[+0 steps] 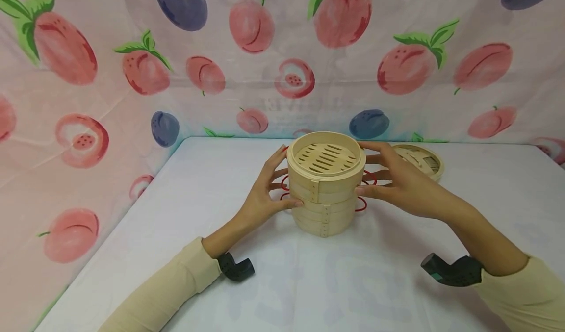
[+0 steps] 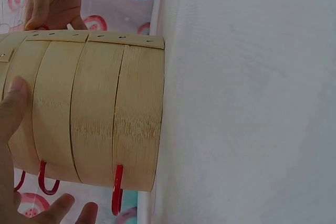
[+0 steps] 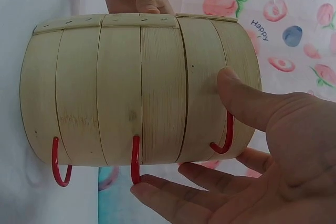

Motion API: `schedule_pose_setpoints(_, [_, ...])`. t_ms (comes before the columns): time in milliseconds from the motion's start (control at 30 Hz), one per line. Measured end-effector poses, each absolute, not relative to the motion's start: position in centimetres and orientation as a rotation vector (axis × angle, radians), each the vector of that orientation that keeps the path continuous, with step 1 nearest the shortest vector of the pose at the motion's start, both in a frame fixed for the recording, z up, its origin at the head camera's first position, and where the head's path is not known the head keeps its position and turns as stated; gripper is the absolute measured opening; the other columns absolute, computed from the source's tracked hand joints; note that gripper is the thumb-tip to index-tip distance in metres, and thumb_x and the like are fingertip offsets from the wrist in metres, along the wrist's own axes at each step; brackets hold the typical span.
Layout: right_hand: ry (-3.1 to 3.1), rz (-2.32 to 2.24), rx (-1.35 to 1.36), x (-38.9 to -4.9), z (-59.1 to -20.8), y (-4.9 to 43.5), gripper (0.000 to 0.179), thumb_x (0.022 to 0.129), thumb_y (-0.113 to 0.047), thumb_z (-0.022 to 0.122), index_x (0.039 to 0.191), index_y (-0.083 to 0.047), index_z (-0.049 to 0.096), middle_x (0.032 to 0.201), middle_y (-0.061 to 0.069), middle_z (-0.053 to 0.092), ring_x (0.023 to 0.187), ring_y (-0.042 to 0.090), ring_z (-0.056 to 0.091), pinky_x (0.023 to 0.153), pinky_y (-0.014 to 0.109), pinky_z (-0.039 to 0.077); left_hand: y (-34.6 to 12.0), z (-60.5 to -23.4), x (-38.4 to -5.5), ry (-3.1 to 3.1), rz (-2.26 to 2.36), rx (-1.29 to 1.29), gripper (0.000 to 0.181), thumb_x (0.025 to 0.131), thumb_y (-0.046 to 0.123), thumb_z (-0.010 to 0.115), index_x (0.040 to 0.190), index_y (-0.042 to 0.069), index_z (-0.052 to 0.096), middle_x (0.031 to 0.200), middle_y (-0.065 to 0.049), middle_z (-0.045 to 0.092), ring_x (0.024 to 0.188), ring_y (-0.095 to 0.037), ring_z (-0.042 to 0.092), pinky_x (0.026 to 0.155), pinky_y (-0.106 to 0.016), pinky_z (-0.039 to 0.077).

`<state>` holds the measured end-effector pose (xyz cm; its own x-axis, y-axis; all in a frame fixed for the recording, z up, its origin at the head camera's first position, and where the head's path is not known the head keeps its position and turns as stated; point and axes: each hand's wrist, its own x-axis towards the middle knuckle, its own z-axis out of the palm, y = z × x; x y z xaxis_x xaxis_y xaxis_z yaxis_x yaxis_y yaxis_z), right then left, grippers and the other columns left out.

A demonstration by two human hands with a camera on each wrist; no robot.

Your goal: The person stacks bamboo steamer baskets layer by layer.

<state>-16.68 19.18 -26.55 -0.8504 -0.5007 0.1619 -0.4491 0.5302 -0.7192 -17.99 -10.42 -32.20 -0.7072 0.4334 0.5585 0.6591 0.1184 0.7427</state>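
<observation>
The left hand (image 1: 262,190) and right hand (image 1: 408,185) are gripping three stacked bamboo steamer baskets (image 1: 337,192) — standing long axis vertical on the tabletop (image 1: 331,283), opening upward — while one bamboo lid (image 1: 425,163) is lying behind.

Stacked bamboo steamer (image 2: 94,87), sideways in view, base end toward white tabletop (image 2: 252,103). Left hand (image 2: 5,171): thumb on steamer's side, fingers near red loop handles (image 2: 117,187). Right hand (image 2: 55,1) at opposite side, partly hidden by steamer, near riveted strip (image 2: 107,39). Fruit-print cloth (image 2: 113,3) behind.
</observation>
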Motion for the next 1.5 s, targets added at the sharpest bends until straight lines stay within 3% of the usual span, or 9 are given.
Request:
schedule_pose_setpoints(400, [2.722,-1.2,-0.842,-16.81,-26.49,19.36,0.085,0.086,-0.033,0.072,0.151,-0.024,0.017,0.147,0.01,0.033,0.125,0.035,0.045,0.093,0.056,0.043,-10.42,-32.22,-17.85,-2.168,-1.633,-1.064,0.096,0.072,-0.006,0.08,0.148,0.001,0.022,0.156,-0.006,0.018,0.122,-0.035,0.048,0.086,-0.054,0.047])
schedule_pose_setpoints(700, [2.72,-1.189,-0.828,-17.05,-26.43,19.51,0.086,0.086,-0.035,0.072,0.152,-0.028,0.017,0.146,0.009,0.036,0.125,0.034,0.045,0.092,0.056,0.044,-10.3,-32.28,-17.75,-2.146,-1.602,-1.055,0.095,0.072,-0.008,0.08,0.147,0.0,0.023,0.153,-0.009,0.02,0.116,-0.034,0.052,0.085,-0.056,0.047])
schedule_pose_setpoints(933, [2.698,-1.2,-0.832,-17.28,-26.43,19.63,0.083,0.087,-0.033,0.071,0.152,-0.03,0.018,0.147,0.009,0.035,0.125,0.035,0.046,0.09,0.056,0.046,-10.05,-32.11,-17.42,-2.148,-1.536,-1.025,0.094,0.07,-0.009,0.081,0.146,-0.001,0.026,0.151,-0.016,0.021,0.114,-0.035,0.053,0.088,-0.05,0.046])
schedule_pose_setpoints(1267, [2.682,-1.209,-0.844,-17.45,-26.45,19.69,0.08,0.09,-0.03,0.068,0.152,-0.031,0.018,0.148,0.011,0.034,0.124,0.038,0.046,0.086,0.056,0.049,-9.88,-32.04,-17.29,-2.116,-1.497,-1.019,0.089,0.069,-0.01,0.081,0.142,-0.006,0.029,0.147,-0.022,0.024,0.112,-0.038,0.052,0.087,-0.058,0.042])
schedule_pose_setpoints(1500, [2.674,-1.214,-0.847,-17.61,-26.44,19.8,0.078,0.09,-0.029,0.067,0.152,-0.032,0.018,0.147,0.01,0.035,0.121,0.038,0.049,0.083,0.055,0.05,-9.94,-32.19,-17.27,-2.117,-1.503,-1.006,0.089,0.072,-0.008,0.079,0.145,0.003,0.031,0.147,-0.018,0.024,0.114,-0.036,0.051,0.089,-0.059,0.04])
